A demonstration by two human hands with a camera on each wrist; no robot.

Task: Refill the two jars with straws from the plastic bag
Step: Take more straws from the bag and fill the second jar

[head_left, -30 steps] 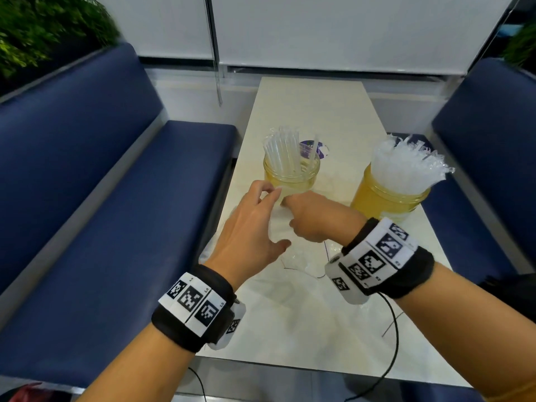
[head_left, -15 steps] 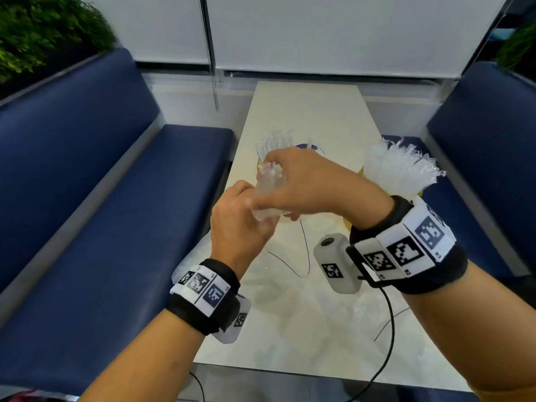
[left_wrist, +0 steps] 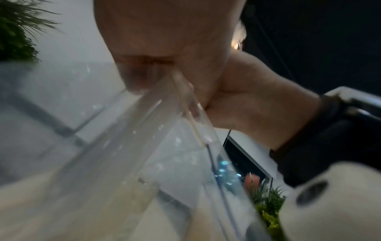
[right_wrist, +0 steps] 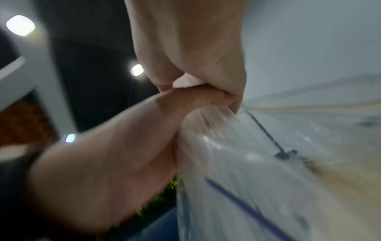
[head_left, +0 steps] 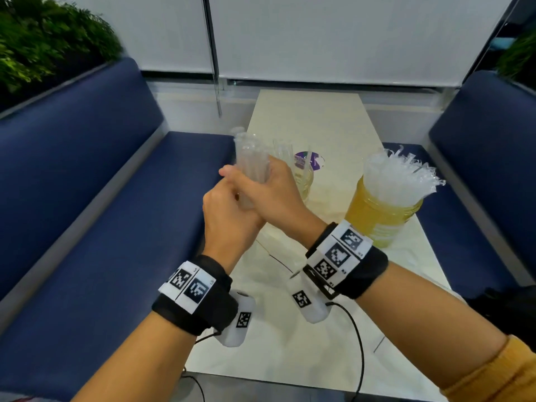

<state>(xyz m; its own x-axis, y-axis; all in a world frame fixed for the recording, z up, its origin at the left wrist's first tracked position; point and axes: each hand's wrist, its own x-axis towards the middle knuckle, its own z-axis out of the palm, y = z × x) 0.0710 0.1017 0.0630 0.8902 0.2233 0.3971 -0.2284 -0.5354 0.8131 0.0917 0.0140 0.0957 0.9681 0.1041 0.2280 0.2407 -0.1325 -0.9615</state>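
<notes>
Both hands are raised above the table (head_left: 304, 343). My right hand (head_left: 261, 187) grips a bundle of clear straws (head_left: 251, 158), which stands upright and pokes out above the fist. Just below it, my left hand (head_left: 229, 216) grips the clear plastic bag (head_left: 278, 253) around the straws' lower part; the bag hangs down towards the table. The wrist views show the bag (left_wrist: 144, 146) (right_wrist: 247, 163) bunched under both fists. The left jar (head_left: 306, 181) holds a few straws and is half hidden behind my right hand. The right jar (head_left: 380, 221) is packed with straws.
Blue benches flank the narrow table on the left (head_left: 101, 227) and the right (head_left: 478, 198). A purple round sticker (head_left: 309, 161) lies behind the left jar. A blind cord (head_left: 216, 82) hangs at the far end. Wrist camera cables trail over the near table edge.
Both hands have risen from the table in front of the left jar. The right hand now holds the straw bundle higher, further out of the bag, which the left hand holds.
</notes>
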